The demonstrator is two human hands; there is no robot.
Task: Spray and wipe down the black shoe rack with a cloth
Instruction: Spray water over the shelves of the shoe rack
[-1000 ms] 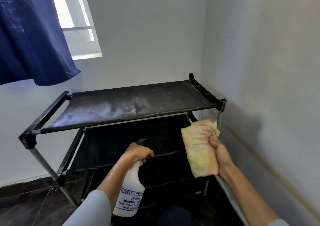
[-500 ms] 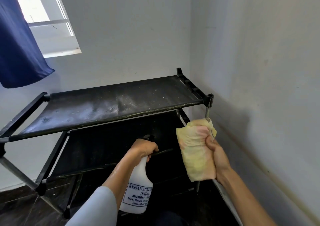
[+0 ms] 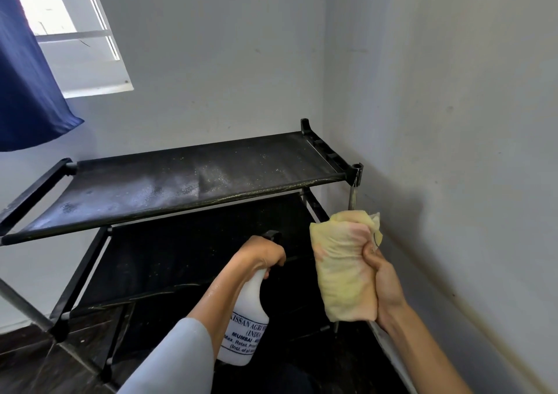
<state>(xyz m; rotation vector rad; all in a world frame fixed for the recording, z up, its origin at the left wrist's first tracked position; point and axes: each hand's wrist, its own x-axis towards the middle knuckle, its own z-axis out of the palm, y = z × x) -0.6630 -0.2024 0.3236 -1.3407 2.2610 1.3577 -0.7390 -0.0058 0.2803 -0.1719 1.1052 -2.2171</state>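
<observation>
Black shoe rack (image 3: 187, 182) stood in the room corner, both hands busy in front of it.

Top shelf showed pale wet speckles across its middle; lower shelves sat dark beneath. Yellow cloth (image 3: 344, 268), folded thick, was wrapped against the rack's right front post (image 3: 352, 195) just below the top corner, right hand (image 3: 382, 285) clenched around it. Left hand (image 3: 262, 251) curled round the neck of a white spray bottle (image 3: 246, 324), nozzle toward the lower shelves, printed label facing out. Grey walls met behind the rack; window (image 3: 78, 46) and blue curtain (image 3: 27, 91) at upper left; dark floor (image 3: 36, 360) below.
</observation>
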